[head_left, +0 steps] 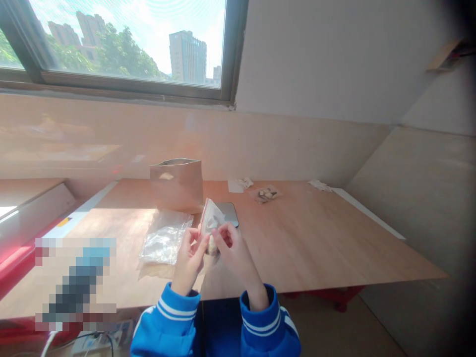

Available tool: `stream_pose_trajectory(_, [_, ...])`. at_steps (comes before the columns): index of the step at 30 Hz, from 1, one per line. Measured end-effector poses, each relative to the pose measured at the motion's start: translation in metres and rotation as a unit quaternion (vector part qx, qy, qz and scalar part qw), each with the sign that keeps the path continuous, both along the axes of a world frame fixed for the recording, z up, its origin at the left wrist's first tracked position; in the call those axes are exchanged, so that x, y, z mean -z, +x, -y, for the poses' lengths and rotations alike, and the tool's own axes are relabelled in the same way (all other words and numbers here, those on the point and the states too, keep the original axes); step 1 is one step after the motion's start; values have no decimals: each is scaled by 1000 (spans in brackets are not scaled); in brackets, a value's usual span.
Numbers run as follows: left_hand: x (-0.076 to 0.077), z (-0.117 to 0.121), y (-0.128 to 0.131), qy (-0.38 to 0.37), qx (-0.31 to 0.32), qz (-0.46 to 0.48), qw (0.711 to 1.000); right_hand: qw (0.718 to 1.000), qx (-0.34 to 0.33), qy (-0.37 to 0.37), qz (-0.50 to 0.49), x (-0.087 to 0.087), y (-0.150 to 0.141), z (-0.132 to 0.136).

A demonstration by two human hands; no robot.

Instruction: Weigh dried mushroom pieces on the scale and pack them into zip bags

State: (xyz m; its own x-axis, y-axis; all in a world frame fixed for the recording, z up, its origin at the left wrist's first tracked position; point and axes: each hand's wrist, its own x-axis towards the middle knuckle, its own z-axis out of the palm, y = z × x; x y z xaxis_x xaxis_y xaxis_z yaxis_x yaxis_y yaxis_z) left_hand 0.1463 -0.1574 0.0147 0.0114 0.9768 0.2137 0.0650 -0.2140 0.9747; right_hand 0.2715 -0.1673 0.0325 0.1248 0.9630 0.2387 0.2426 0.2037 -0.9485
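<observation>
A clear zip bag (211,216) with a reddish strip along its edge is held up between my two hands above the table. My left hand (190,250) pinches its left side. The fingers of my right hand (231,243) are closed on its right side. Pale, lumpy pieces (212,245) show low between the hands; whether they lie inside the bag I cannot tell. Just behind the bag is a flat grey device like a small scale (231,214), partly covered by it. A stack of clear plastic bags (167,238) lies to the left of my left hand.
A brown paper bag (176,188) stands upright at the back of the wooden table (316,243). Farther right lie a filled clear bag (266,194) and crumpled white pieces (320,185). A blurred-out dark object (76,285) is at the front left. The wall closes off the back.
</observation>
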Motion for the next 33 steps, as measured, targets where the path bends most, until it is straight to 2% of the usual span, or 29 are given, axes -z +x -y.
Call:
stream_pose_trajectory(2, [3,-1,-2,8,1,5,1000,999,-39,-10,14,-2,-6,2])
stream_pose_trajectory(5, [5,-1,-6,23,37,-15,999,999,-27,-5,47,-3,-8,3])
stream_pose_trajectory(9, [0,5,-8,44,97,-60,993,996,-47,8,69,-3,-3,3])
stream_pose_trajectory(12, [-6,10,-6,57,129,-54,989,996,-59,26,62,-4,-1,2])
stream_pose_trajectory(14, [-9,11,-5,43,115,-40,992,995,-71,38,63,-3,0,1])
stream_pose_trajectory(18, [-9,9,-5,2,49,-43,998,990,-100,70,72,3,-2,-3])
stream_pose_trajectory(22, [-7,5,-9,-18,35,-43,998,984,-134,84,83,9,-5,-4])
stream_pose_trajectory(27, [-8,6,-14,-37,17,-51,998,971,-202,78,100,5,-6,-1])
stream_pose_trajectory(33, [-8,5,-14,-12,7,-44,999,974,-195,64,95,-1,-6,3])
